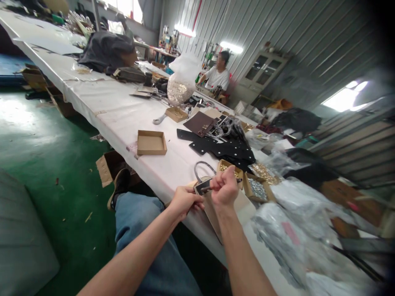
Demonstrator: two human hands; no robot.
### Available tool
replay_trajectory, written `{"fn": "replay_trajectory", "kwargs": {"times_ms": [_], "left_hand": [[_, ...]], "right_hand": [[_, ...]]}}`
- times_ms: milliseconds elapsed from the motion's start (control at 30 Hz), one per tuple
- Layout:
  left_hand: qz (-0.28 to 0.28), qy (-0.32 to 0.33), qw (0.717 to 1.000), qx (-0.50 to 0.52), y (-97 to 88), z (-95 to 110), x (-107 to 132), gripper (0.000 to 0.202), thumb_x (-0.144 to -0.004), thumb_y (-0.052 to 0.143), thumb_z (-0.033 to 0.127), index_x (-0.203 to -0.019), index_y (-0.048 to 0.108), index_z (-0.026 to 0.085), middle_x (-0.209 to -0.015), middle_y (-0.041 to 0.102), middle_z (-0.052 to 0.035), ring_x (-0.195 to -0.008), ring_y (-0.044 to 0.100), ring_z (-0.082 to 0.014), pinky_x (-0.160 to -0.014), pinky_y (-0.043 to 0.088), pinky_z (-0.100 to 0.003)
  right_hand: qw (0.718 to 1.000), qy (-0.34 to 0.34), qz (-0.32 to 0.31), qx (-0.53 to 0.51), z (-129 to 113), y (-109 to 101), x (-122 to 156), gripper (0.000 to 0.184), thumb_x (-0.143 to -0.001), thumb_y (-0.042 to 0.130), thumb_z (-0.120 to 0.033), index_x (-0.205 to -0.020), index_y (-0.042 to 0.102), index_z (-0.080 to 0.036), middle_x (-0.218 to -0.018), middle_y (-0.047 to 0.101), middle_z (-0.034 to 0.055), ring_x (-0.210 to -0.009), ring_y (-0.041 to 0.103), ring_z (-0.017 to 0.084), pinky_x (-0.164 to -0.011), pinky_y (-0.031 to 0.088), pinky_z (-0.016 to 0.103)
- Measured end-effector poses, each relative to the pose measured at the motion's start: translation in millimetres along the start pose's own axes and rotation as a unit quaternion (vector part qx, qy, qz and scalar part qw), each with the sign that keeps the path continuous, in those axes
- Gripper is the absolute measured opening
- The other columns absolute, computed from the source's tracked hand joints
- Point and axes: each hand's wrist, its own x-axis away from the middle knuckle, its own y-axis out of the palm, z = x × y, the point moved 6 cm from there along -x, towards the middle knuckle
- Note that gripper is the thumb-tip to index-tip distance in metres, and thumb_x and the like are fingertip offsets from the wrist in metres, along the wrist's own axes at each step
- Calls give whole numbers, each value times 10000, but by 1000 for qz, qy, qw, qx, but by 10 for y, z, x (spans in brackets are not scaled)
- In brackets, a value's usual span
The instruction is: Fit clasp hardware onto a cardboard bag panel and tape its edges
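Corrugated metal wall (pixel 271 24) is lit by tube lamps; a long table (pixel 117 107), covered in white, is seen running from upper left to lower right over a green floor (pixel 74 156).

Left: dark cloth (pixel 106 51) is heaped on the table at upper left. Below the table edge, left of centre, an open carton (pixel 105 166) is partly hidden by a shoe (pixel 122 183); a leg in blue jeans (pixel 137 218) is seen beside it. Farther right, a shallow cardboard tray (pixel 152 144) is set near the table edge.

Lower centre: a small dark-faced piece (pixel 201 186) is held just over the near table edge. Its left side is pinched between thumb and fingers of the left hand (pixel 184 201). A grey loop (pixel 203 163) is seen standing just behind it. At upper centre, a clear bag of small pieces (pixel 180 91) is stood on the table; behind it, to the right, a person in a white shirt (pixel 218 78) is seen.

Right of the piece, a thin dark tool (pixel 239 180) is gripped in the closed fist of the right hand (pixel 224 189), with its end left showing beyond the fist. Beyond the hands, black strips (pixel 222 150) are dotted with white spots. Beside the right hand, gold bits are held in one small box (pixel 221 163), silver bits in another (pixel 268 196). At lower right, clear plastic bags (pixel 286 238) are piled; their contents cannot be made out.
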Motion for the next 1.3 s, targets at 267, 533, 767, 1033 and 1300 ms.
{"fn": "replay_trajectory", "kwargs": {"times_ms": [267,533,767,1033,1300], "left_hand": [[-50,21,999,-2,34,40,86,376,-658,975,290,-924,807,85,-646,729,-70,-546,687,-161,-510,539,-233],[-63,79,992,-75,56,187,203,507,-681,1005,448,-1025,860,105,-732,745,-45,-525,641,-118,-448,400,-198],[-77,86,987,-114,66,271,255,496,-731,1012,472,-1018,866,94,-751,765,-67,-582,650,-124,-538,457,-210],[-49,63,990,-118,21,142,105,538,-684,1043,468,-1050,855,122,-767,746,-37,-618,618,-121,-602,454,-218],[-69,34,993,-90,-53,140,25,580,-618,1079,464,-1012,830,119,-773,712,-27,-622,594,-107,-614,466,-222]], "right_hand": [[994,-7,81,73,-1227,-1233,56,711,-950,856,-679,-702,334,-265,-597,273,-108,-482,159,77,-431,181,278],[796,-17,96,597,-618,-2420,839,529,-887,776,-760,-1034,657,-267,-1001,773,122,-936,745,357,-803,569,476],[718,-123,2,685,-432,-2388,995,298,-1095,606,-530,-1213,719,-280,-1213,761,128,-1187,689,391,-1047,513,556],[715,-154,6,682,-766,-1966,484,346,-1103,590,-355,-1393,738,-240,-1352,737,166,-1301,650,374,-1146,493,520],[826,52,-144,542,-481,-1548,-496,348,-867,864,-502,-1063,822,-218,-1053,839,94,-1002,727,302,-954,556,425]]}}
